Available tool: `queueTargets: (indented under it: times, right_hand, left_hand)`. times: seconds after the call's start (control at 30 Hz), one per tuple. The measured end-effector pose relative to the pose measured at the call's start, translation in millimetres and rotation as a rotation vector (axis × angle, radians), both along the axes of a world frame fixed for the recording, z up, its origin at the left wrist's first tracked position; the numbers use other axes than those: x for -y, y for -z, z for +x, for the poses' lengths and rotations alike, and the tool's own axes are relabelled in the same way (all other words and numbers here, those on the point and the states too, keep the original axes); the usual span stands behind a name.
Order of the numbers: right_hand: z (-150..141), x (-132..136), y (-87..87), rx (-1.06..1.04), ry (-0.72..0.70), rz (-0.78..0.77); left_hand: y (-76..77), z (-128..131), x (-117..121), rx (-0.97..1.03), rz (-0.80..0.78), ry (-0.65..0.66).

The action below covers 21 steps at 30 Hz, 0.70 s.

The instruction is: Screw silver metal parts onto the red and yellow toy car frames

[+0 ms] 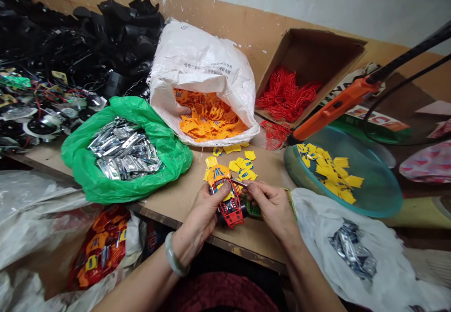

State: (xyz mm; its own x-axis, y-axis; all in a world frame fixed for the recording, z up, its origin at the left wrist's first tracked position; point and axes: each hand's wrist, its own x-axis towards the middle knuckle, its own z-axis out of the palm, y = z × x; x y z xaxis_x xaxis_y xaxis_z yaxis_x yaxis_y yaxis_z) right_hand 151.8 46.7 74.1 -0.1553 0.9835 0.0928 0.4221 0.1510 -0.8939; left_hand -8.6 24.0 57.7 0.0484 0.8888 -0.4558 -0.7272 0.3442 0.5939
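My left hand [203,208] is closed around a small toy car [229,204] with a red roll cage and an orange-yellow body, held over the wooden table's [176,199] front edge. My right hand [272,205] grips a screwdriver with a green handle [254,208]; its thin metal shaft points left to the car's top. Loose yellow plastic pieces [242,165] lie on the table just beyond the car.
A green bag of silver parts [123,154] lies left, a white sack of orange parts [207,114] behind, a cardboard box of red cages [287,96] right of it. A teal basin [373,190] holds yellow pieces under an orange tool [334,107]. Black parts are piled far left.
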Motion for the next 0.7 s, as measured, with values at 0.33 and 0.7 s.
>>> queueTargets:
  times: [0.33,0.7]
  right_hand:
    - [-5,3,2.8,-0.014,-0.019,0.026]
    - [-8,2,-5.7,0.015,-0.068,0.039]
  left_hand:
    - [9.8,-3,3,-0.036,0.009,-0.034]
    - [11.6,-6,4,-0.073,-0.011,-0.065]
